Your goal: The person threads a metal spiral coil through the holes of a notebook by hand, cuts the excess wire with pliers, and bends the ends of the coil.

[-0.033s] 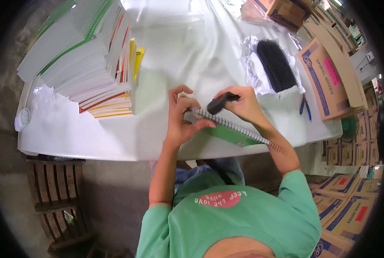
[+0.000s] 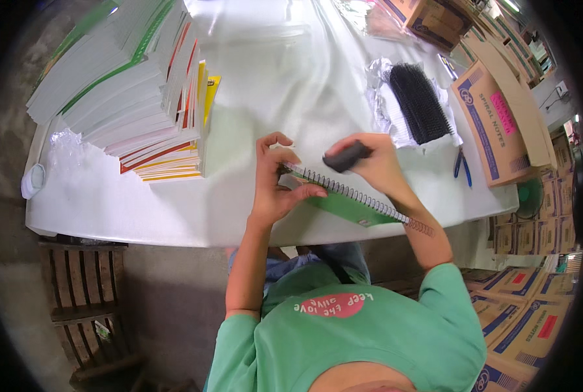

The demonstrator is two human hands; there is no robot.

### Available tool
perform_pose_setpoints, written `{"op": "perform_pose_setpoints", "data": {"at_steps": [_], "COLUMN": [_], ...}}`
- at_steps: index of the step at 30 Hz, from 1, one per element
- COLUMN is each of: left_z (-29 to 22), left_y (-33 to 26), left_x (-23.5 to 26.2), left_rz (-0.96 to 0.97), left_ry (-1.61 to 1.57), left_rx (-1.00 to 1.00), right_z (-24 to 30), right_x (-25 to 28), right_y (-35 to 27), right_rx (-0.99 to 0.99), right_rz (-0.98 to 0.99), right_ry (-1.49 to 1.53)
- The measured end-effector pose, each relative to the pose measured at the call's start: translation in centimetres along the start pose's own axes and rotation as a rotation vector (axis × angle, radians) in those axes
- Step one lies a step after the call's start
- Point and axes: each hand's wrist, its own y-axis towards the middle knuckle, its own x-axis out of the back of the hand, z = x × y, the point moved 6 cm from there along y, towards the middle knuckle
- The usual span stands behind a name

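- One green spiral notebook [image 2: 353,204] lies at the near edge of the white table [image 2: 174,209], its wire coil running slantwise and sticking out past its right end.
- The left hand [image 2: 275,183] presses on the notebook's left end, fingers curled over the coil.
- The right hand [image 2: 370,163] is closed around one dark, stubby tool [image 2: 346,157], held just above the coil.
- One tall, leaning stack of notebooks [image 2: 134,98] stands on the table's left part, mostly white and green, with red and yellow edges low down.
- One bundle of black coils [image 2: 419,102] rests on crumpled wrapping at the right.
- One pair of blue-handled pliers [image 2: 462,166] lies near the table's right edge.
- One open brown carton [image 2: 494,124] with blue print and a pink label stands at the far right; several more like cartons [image 2: 527,326], some bearing red labels, are piled on the floor beside it.
- One wooden crate [image 2: 82,294] sits under the table, at left.
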Motion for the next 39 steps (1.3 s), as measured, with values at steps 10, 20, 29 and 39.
{"op": "perform_pose_setpoints", "data": {"at_steps": [10, 20, 29, 39], "left_z": [1.9, 1.4, -0.2, -4.1], "left_y": [-0.8, -0.8, -2.3, -4.1], "left_x": [-0.4, -0.5, 3.8, 2.8], "left_rz": [-0.01, -0.044, -0.361, -0.47], "left_ry": [-0.265, -0.221, -0.101, 0.226], "left_rx": [0.296, 0.222, 0.206, 0.026], "right_z": [2.2, -1.8, -7.4, -19.1], "right_x": [-2.7, -1.6, 9.4, 31.0], "right_y": [1.1, 3.0, -7.2, -16.8], "right_rx": [0.198, 0.09, 0.147, -1.05], "right_rz": [0.148, 0.077, 0.001, -1.014], "right_ry": [-0.229, -0.369, -0.593, -1.062]}}
